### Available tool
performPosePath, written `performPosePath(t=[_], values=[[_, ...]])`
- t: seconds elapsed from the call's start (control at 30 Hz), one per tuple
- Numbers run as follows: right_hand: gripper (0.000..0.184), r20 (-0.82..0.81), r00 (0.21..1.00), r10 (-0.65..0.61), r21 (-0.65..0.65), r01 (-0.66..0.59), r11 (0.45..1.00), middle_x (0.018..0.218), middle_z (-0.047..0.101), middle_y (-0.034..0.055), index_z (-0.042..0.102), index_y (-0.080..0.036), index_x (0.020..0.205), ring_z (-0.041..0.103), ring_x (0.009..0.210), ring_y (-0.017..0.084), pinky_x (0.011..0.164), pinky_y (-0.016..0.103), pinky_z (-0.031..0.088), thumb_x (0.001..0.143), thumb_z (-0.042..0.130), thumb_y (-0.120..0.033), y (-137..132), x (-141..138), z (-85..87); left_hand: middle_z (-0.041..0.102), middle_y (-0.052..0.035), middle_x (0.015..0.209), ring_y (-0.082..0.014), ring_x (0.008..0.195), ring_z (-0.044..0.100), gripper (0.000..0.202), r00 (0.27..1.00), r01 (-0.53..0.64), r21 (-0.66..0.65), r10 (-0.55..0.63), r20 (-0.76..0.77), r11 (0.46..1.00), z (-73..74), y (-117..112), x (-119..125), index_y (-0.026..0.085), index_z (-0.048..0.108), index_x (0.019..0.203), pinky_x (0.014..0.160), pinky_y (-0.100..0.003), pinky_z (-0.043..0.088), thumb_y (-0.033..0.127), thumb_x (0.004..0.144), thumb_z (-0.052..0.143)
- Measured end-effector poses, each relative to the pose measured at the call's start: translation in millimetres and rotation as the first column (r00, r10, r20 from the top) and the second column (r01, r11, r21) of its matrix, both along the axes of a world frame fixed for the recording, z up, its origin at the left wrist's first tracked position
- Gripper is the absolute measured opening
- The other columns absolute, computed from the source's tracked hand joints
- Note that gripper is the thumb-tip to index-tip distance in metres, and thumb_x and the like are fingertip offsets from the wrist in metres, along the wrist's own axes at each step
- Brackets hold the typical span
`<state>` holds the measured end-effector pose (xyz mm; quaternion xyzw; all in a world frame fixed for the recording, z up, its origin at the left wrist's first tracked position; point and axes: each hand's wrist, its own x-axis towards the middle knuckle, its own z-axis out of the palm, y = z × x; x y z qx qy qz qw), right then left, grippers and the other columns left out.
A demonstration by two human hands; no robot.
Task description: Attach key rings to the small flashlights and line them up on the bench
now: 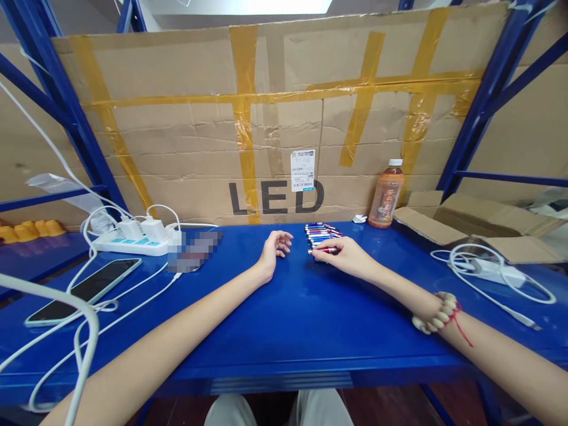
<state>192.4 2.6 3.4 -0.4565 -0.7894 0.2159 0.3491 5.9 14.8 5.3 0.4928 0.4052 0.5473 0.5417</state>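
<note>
A row of several small cylindrical items (320, 234), red, blue and silver, lies side by side on the blue table (284, 319) near the cardboard wall. My right hand (344, 254) pinches a red one (325, 251) at the near end of the row. Left of the row, my left hand (274, 248) rests on the table with its fingers loosely curled and apart, holding nothing.
A white power strip (128, 241) with chargers and white cables sits at the left, with a phone (82, 291) in front of it. An orange drink bottle (387, 195) stands at the back right, beside an open cardboard box (483, 225) and a coiled white cable (488, 269).
</note>
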Motion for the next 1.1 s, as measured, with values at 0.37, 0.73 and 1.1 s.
performPosePath(t=[0.37, 0.73, 1.1], values=[[0.033, -0.025, 0.999, 0.026, 0.02, -0.025, 0.999, 0.085, 0.07, 0.0032, 0.071, -0.019, 0.091, 0.064, 0.08, 0.02, 0.071, 0.029, 0.05, 0.075, 0.057, -0.044, -2.3, -1.6, 3.3, 0.05, -0.0026, 0.066, -0.0086, 0.053, 0.048, 0.026, 1.0, -0.004, 0.002, 0.004, 0.007, 1.0, 0.4, -0.3, 0.2, 0.013, 0.056, 0.069, 0.047, -0.019, 0.032, 0.03, 0.072, 0.036], [0.033, 0.073, 0.996, 0.043, 0.042, -0.046, 0.998, 0.091, 0.069, 0.0024, 0.069, -0.022, 0.098, 0.063, 0.082, 0.02, 0.074, 0.03, 0.049, 0.082, 0.049, -0.043, -1.6, 1.3, 3.5, 0.05, -0.0025, 0.066, -0.0083, 0.052, 0.047, 0.026, 1.0, 0.001, 0.0, -0.001, -0.005, 1.0, 0.3, -0.6, -0.1, 0.013, 0.055, 0.07, 0.047, -0.019, 0.032, 0.028, 0.073, 0.035], [0.034, 0.075, 0.997, -0.012, 0.041, 0.009, 0.999, 0.089, 0.069, 0.0014, 0.07, -0.022, 0.092, 0.063, 0.082, 0.019, 0.073, 0.029, 0.048, 0.078, 0.052, -0.048, -2.7, -1.1, 2.7, 0.05, -0.0025, 0.066, -0.0082, 0.052, 0.047, 0.027, 1.0, -0.005, 0.003, 0.005, -0.003, 1.0, -0.8, 0.5, 0.0, 0.013, 0.055, 0.07, 0.047, -0.018, 0.032, 0.029, 0.074, 0.034]])
